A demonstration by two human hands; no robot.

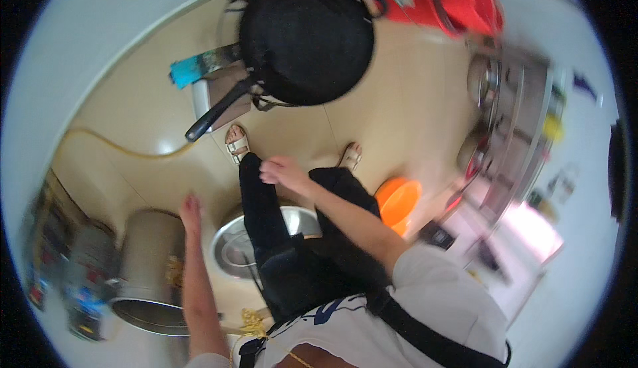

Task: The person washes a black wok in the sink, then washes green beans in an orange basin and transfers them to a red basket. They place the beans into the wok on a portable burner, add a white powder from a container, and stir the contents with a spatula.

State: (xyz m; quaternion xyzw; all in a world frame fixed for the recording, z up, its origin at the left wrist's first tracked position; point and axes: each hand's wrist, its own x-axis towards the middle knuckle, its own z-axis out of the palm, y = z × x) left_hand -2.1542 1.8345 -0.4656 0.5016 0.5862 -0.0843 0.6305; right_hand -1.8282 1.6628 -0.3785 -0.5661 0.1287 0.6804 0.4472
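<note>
My right hand (pixel 284 172) is over my right-of-centre lap area, near one knee of my black trousers (pixel 261 203), with its fingers curled and no object visible in it. Blurred by motion, my left hand (pixel 191 212) hangs out to the left beside a tall metal pot (pixel 152 248); its fingers cannot be made out. Ahead of my feet is a large black frying pan (pixel 306 39). Its long handle (pixel 219 110) points back toward me, and a loop handle (pixel 376 4) sits on the far side. The pan looks bare inside.
A yellow hose (pixel 129 151) curves over the tiled floor. A red bucket (pixel 438 2) stands front right, and an orange basin (pixel 397 201) lies right of my legs. Beneath me is a round metal basin (pixel 229 248). Shelving (pixel 518 99) lines the right wall.
</note>
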